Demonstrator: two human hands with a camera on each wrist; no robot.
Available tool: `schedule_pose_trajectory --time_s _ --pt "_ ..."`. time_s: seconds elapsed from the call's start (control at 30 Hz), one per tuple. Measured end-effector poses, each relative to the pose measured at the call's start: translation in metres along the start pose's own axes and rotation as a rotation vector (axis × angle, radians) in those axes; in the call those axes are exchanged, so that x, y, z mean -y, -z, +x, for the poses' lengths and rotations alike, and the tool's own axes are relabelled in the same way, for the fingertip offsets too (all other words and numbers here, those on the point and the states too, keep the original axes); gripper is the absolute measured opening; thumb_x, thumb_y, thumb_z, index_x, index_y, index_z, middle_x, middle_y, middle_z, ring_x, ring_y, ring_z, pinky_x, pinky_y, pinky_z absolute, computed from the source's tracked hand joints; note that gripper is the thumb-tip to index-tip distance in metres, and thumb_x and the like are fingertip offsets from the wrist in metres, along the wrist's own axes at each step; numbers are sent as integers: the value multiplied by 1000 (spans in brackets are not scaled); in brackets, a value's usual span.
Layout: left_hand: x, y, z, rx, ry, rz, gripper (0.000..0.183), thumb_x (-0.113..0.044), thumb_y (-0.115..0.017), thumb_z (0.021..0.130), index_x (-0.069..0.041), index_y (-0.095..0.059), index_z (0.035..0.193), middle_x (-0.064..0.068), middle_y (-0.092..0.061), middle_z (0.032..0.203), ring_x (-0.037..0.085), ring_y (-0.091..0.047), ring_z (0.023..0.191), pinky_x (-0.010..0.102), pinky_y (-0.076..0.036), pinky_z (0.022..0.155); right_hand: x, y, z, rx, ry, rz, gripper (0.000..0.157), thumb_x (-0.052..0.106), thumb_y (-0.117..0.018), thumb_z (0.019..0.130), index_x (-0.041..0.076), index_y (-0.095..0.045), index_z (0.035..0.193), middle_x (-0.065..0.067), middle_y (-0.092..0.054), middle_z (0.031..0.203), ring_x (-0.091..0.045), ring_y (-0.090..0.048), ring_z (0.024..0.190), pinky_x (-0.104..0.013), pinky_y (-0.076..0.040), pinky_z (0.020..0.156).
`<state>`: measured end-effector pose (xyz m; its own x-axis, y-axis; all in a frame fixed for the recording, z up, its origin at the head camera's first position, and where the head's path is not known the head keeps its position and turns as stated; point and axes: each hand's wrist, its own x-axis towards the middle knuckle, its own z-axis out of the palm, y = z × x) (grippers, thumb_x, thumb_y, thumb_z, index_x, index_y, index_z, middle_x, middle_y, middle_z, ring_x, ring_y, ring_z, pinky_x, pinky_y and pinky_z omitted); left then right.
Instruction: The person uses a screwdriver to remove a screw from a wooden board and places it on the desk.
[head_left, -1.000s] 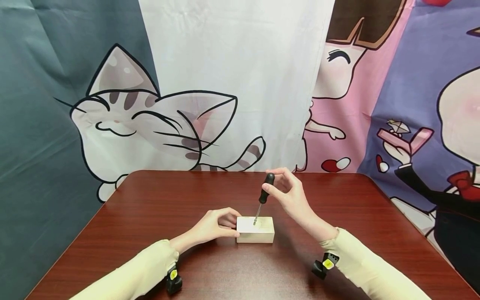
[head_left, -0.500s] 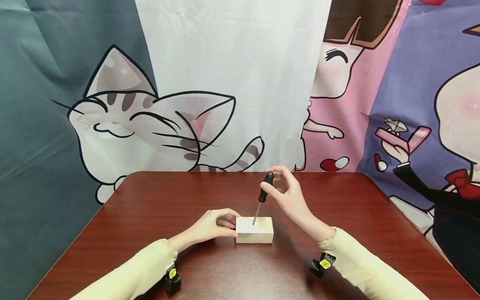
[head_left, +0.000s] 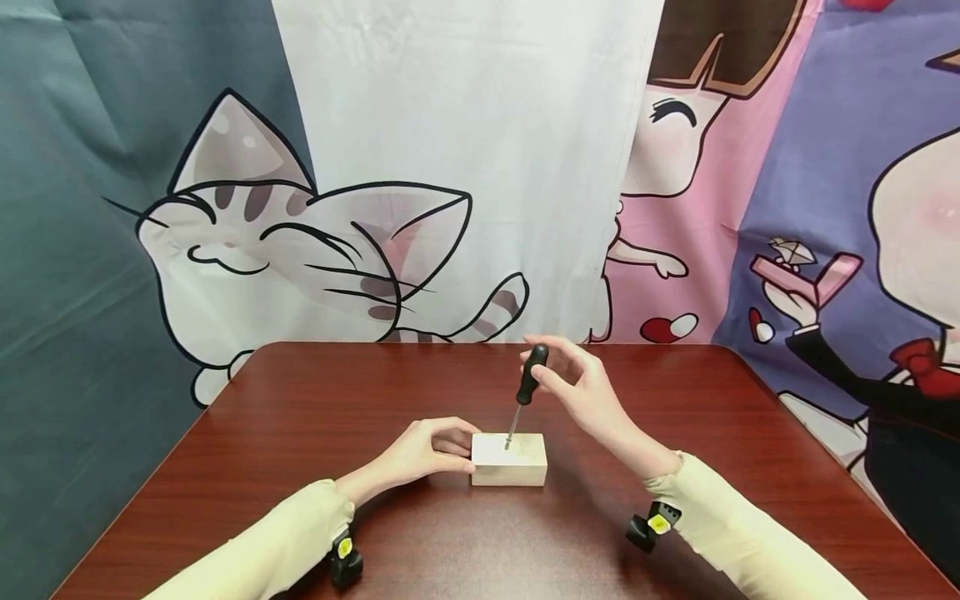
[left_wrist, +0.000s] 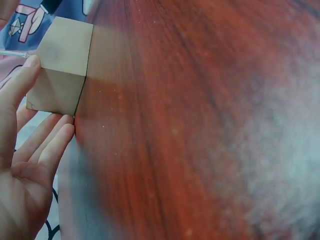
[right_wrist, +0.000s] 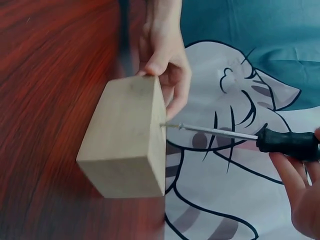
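A pale wooden block (head_left: 510, 475) lies on the table in front of me. My left hand (head_left: 420, 450) holds its left end, thumb on the near side and fingers round toward the back. The left wrist view shows that thumb at an edge of the block (left_wrist: 65, 50) and several fingertips against its end. In my right hand (head_left: 581, 387) is a screwdriver (head_left: 531, 375) with a black handle, pinched between thumb and fingers. It leans slightly right, shaft pointing down. Its tip sits on the head of a small screw (right_wrist: 170, 125) that stands partly out of the block's top.
The reddish-brown wooden table (head_left: 360, 383) extends round the block on all sides. Behind it hangs a cloth backdrop (head_left: 480, 167) with cartoon figures. A small black camera is strapped to each wrist, the right camera (head_left: 651, 525) hanging low over the table.
My right thumb and fingers have shifted round the screwdriver handle, and the wrist has moved slightly right. The block and my left hand stay in place; the view has moved a little.
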<state>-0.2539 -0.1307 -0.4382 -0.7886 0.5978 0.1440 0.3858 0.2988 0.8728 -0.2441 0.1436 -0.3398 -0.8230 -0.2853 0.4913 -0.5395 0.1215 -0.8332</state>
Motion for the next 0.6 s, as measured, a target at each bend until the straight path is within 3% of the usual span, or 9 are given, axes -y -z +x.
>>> schedule_pose_trajectory --time_s 0.13,0.23,0.37,0.47,0.6 --pt "1 -1 0 -4 2 -5 44 -21 -83 80 -15 -67 120 13 -74 109 24 -74 100 22 -61 83 -4 -2 0 15 22 47 38 1 -55 99 6 -51 136 -11 -70 114 -8 -71 102 -31 -63 80" --pt "0 -1 -1 -6 1 2 44 -21 -84 79 -15 -67 120 12 -74 109 23 -74 99 21 -61 82 -7 -6 -1 -16 20 43 34 2 -56 98 4 -51 132 -6 -69 114 -8 -70 102 -29 -62 81" --pt "-1 -1 -1 -11 4 15 44 -22 -84 79 -16 -67 119 12 -74 108 22 -74 99 20 -61 82 -7 -9 -3 -88 -9 -39 36 12 -67 94 12 -57 129 2 -67 103 -7 -67 90 -23 -59 76" --pt "-1 -1 -1 -9 10 1 44 -21 -84 79 -15 -67 119 12 -74 108 23 -74 99 21 -61 83 -7 -10 -3 -122 -45 -65 37 16 -73 91 20 -61 126 -3 -68 96 -10 -66 85 -21 -57 76" --pt "-1 -1 -1 -8 14 -3 43 -20 -83 80 -15 -67 119 12 -74 108 23 -74 100 22 -61 83 -7 -8 -3 -119 -61 -52 40 16 -74 89 23 -63 127 -16 -71 101 -10 -70 91 -21 -58 83"
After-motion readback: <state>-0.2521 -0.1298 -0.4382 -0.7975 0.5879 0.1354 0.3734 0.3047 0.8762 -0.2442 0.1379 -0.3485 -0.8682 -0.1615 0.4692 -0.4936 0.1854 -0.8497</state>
